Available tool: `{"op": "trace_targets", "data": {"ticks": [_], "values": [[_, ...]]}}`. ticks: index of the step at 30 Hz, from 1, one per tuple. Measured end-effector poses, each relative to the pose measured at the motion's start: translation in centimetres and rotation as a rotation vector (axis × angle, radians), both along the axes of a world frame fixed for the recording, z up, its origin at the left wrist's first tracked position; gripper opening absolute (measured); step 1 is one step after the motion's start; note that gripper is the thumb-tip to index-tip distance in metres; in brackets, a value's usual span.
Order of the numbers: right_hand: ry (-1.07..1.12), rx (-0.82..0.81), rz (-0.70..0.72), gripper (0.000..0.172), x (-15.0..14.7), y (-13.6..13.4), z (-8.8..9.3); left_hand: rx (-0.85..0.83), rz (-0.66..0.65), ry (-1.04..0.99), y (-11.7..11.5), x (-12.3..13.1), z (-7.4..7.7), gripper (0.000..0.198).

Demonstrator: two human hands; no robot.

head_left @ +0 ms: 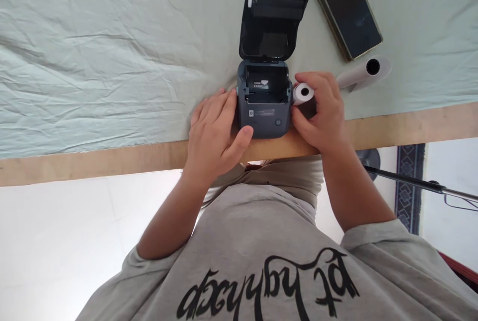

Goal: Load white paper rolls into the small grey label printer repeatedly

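A small dark blue-grey portable label printer (264, 121) stands at the table's front edge. Its black lid (269, 27) is tilted back, so the hollow paper bay shows. My left hand (214, 129) lies along the printer's left side with fingers stretched out, the thumb near its front corner. On the other side, my right hand (324, 112) grips a small white paper roll (298, 95) between thumb and fingers. The roll stands upright, its dark core facing up, close beside the printer's right wall. Whether the roll touches the table is hidden.
A second white paper roll (356, 74) lies on its side beyond my right hand, a loose end showing. Farther back rests a dark smartphone (349, 10). Wrinkled pale green cloth (112, 62) covers the table behind its bare wooden edge (93, 162). A metal stand (414, 180) is at lower right.
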State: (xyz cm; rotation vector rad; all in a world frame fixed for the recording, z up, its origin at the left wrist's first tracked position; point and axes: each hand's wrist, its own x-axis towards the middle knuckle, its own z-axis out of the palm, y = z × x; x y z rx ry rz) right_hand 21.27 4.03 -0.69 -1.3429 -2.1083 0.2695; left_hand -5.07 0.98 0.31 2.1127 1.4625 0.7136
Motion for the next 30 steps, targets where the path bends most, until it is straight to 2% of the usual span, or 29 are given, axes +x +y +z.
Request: {"op": "trace_targets", "data": {"ticks": [4, 8, 11, 13, 15, 20, 21, 23, 26, 30], "values": [[0.008, 0.017, -0.056, 0.052, 0.1, 0.1, -0.4, -0.001, -0.001, 0.003, 0.0, 0.0, 0.0, 0.084], [0.156, -0.026, -0.081, 0.059, 0.8, 0.1, -1.7, 0.015, 0.001, 0.01, -0.1, 0.1, -0.1, 0.086], [0.358, -0.044, -0.126, 0.047, 1.2, 0.1, -2.2, 0.029, 0.015, 0.024, -0.2, 0.1, -0.2, 0.089], [0.478, -0.039, -0.144, 0.04, 1.2, 0.2, -1.8, 0.031, 0.016, 0.032, -0.2, 0.2, -0.2, 0.092], [0.498, -0.013, -0.111, 0.043, 0.8, 0.3, -0.5, 0.029, 0.012, 0.037, -0.3, 0.2, -0.2, 0.094], [0.178, 0.131, 0.079, 0.059, -2.0, 1.1, 4.5, 0.014, 0.007, 0.039, -0.2, 0.1, -0.1, 0.09], [0.109, 0.134, 0.111, 0.058, -2.8, 1.2, 5.4, 0.01, 0.004, 0.036, -0.2, 0.1, -0.1, 0.088], [-0.001, 0.118, 0.105, 0.043, -4.0, 1.7, 6.5, 0.006, 0.0, 0.033, -0.2, 0.1, -0.1, 0.084], [-0.133, 0.015, 0.019, 0.025, -4.9, 2.5, 6.7, 0.015, 0.002, 0.028, -0.2, 0.0, -0.1, 0.081], [-0.228, -0.096, -0.015, 0.02, -4.7, 3.6, 5.3, 0.009, -0.007, 0.009, -0.2, -0.1, 0.1, 0.079]]}}
